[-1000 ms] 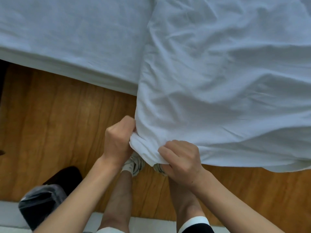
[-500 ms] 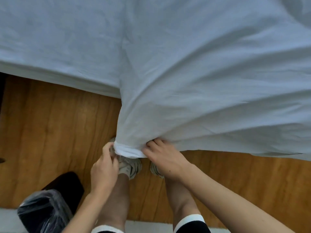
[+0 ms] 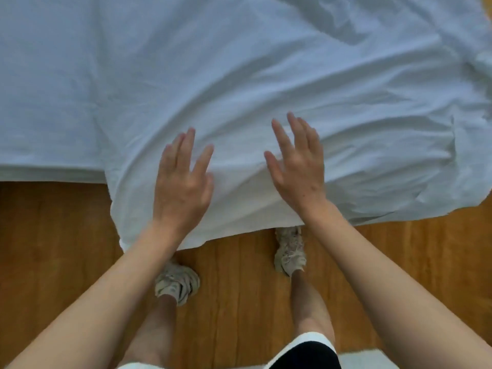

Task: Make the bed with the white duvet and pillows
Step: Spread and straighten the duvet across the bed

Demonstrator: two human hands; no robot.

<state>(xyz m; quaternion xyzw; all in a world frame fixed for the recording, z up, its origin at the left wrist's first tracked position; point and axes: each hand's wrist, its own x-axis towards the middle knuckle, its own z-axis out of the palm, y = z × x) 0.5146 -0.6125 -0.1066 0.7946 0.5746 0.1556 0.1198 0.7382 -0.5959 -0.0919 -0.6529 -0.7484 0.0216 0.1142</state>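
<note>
The white duvet (image 3: 306,83) lies wrinkled across the bed, and its near corner hangs over the bed's edge toward the floor. My left hand (image 3: 181,182) is over that hanging corner with straight, spread fingers and holds nothing. My right hand (image 3: 295,163) hovers beside it over the duvet's near edge, fingers also straight and spread. I cannot tell whether the palms touch the cloth. The bed's white sheet (image 3: 40,102) shows at the left. No pillows are in view.
Wooden floor (image 3: 53,249) runs along the bed's near side. My two feet in light shoes (image 3: 290,251) stand on it close to the duvet's hanging edge. A pale strip of floor edge (image 3: 372,359) shows at the bottom right.
Both hands have let go of the duvet corner they were gripping and lifted, fingers now spread over the cloth. The corner has dropped to hang over the bed's edge.
</note>
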